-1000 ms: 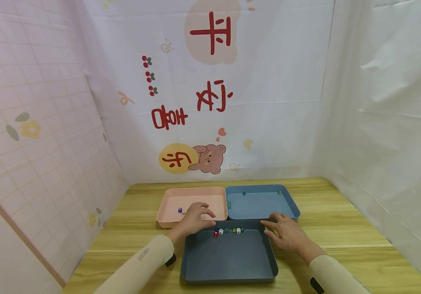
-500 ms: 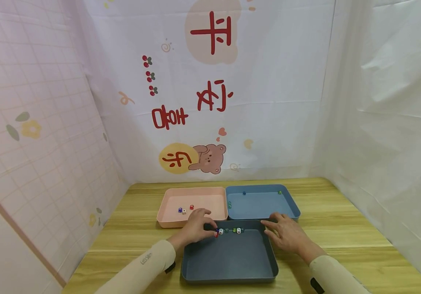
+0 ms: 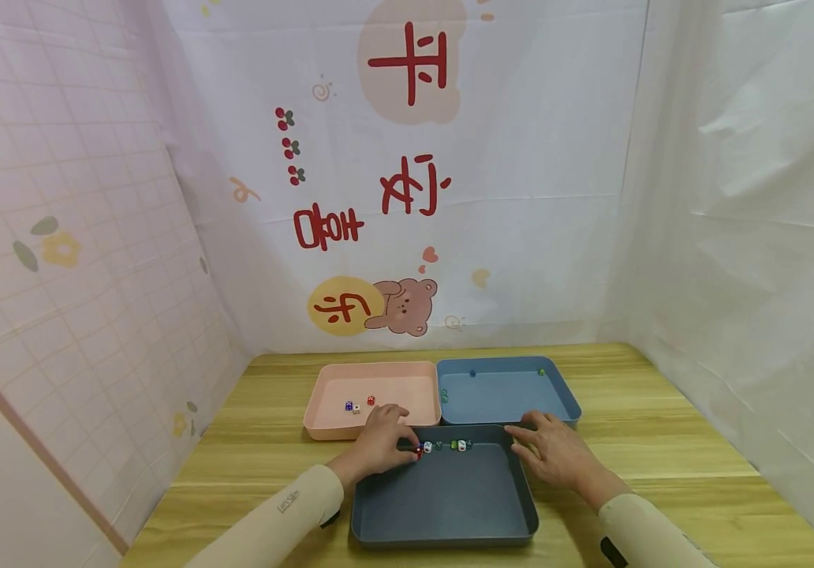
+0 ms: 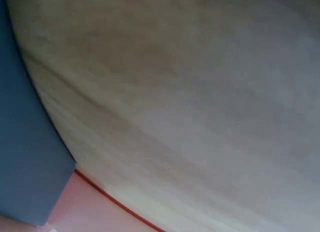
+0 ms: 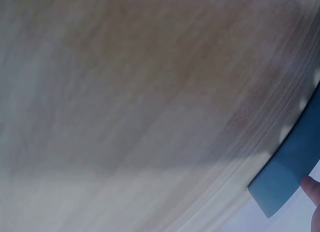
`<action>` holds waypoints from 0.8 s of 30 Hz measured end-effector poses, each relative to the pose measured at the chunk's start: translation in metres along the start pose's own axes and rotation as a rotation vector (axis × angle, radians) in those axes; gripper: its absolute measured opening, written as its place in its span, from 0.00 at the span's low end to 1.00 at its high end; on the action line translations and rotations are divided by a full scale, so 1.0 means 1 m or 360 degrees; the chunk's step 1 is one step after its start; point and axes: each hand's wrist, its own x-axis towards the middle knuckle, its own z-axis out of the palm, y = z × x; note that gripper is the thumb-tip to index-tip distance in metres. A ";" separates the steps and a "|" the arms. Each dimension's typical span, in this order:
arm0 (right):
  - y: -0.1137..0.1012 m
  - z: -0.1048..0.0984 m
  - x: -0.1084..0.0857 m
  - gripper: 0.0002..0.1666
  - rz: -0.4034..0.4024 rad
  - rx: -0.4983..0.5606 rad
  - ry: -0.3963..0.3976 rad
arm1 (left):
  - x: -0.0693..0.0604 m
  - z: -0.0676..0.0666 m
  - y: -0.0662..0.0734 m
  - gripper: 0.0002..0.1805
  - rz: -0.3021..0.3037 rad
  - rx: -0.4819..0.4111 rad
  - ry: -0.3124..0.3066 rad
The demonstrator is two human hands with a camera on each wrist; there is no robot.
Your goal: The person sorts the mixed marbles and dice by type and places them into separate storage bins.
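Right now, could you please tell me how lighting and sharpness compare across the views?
Head view: bright and fairly even, the dark tray crisp, small dice hard to read; left wrist: table blurred, dim at top, paler below, the tray's edge bowed; right wrist: table soft too, a broad shadow giving way to paler tones at the bottom.

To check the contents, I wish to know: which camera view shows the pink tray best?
The head view: most of the pink tray shows, with three dice inside, though the left hand covers part. The left wrist view shows only a piece; the right wrist view, none.
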 end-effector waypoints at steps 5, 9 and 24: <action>0.000 -0.001 0.000 0.22 0.0005 -0.0001 0.0000 | 0.000 -0.001 0.000 0.07 0.0030 -0.0011 -0.0026; -0.001 -0.001 0.000 0.22 0.0010 0.0006 0.0007 | 0.001 -0.001 0.001 0.08 0.0019 -0.0007 -0.0041; 0.000 0.001 -0.001 0.22 -0.0015 0.0023 0.0058 | 0.003 0.001 0.002 0.07 0.0015 -0.0048 -0.0046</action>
